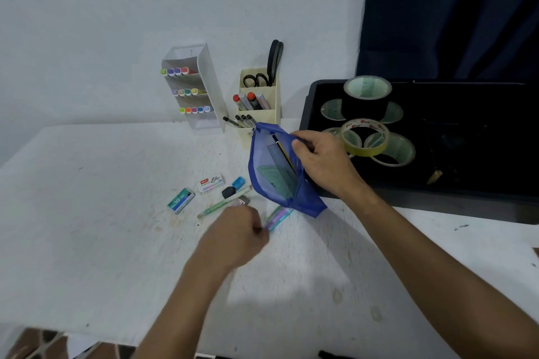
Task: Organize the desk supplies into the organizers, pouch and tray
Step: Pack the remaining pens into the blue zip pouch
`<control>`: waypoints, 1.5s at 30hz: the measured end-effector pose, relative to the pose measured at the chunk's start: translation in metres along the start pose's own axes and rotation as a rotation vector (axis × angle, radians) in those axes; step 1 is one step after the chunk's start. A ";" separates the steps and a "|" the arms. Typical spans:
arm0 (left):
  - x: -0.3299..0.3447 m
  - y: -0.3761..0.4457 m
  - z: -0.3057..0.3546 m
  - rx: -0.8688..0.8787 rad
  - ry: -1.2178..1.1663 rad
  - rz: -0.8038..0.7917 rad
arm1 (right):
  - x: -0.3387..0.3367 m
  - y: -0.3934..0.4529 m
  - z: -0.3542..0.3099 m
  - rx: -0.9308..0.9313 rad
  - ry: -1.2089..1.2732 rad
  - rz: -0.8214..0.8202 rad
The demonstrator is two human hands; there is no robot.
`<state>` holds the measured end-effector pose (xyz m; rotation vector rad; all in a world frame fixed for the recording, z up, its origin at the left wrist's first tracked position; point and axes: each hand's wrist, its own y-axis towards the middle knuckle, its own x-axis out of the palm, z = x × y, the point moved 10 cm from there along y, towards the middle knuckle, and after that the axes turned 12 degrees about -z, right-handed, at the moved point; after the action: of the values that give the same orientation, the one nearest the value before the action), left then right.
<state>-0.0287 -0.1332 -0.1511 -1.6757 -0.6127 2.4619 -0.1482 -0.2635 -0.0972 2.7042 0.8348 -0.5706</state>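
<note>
On the left of the white table (87, 213), the green staple box (180, 200) and the white staple box (210, 183) lie flat beside each other; they look small, stiff and light, best pinched across their short sides. Behind them against the wall stands the white tiered organizer (204, 87) with highlighters, and next to it the cream organizer (259, 108) holding markers, pens and scissors.

Nearer the middle, a black sharpener (228, 192), a blue eraser (238, 182) and a green pen (224, 203) lie close together, just beyond the left hand (239, 234). That hand's grip is curled around the near end of a bundle of pastel pens (278, 214), low over the table; motion blur hides the exact finger placement. The pens appear thin, smooth and liable to slide against each other, so a hold nearer mid-length would likely steady them.

Their far tips point at the lower corner of the blue mesh pouch (274, 172), just beside it. The pouch is soft and floppy, already holding rulers and a pencil. The right hand (320, 160) pinches its upper rim, keeping the mouth open and raised. Farthest right, the black tray (455, 137) carries the tape rolls (366, 137).
</note>
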 end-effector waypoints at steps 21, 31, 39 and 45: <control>-0.051 0.035 0.015 0.062 -0.974 0.157 | 0.003 0.001 -0.002 -0.014 -0.061 -0.051; -0.019 0.009 -0.026 -0.029 -0.518 0.226 | 0.004 0.004 0.004 0.026 0.031 -0.076; 0.003 0.011 0.007 0.134 -0.142 0.192 | 0.002 0.003 0.001 0.017 0.008 -0.064; 0.009 0.018 0.009 0.066 0.008 0.149 | 0.003 0.003 0.002 0.022 -0.002 -0.070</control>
<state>-0.0379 -0.1496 -0.1636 -1.7654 -0.4149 2.5436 -0.1449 -0.2647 -0.0999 2.7025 0.9316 -0.6001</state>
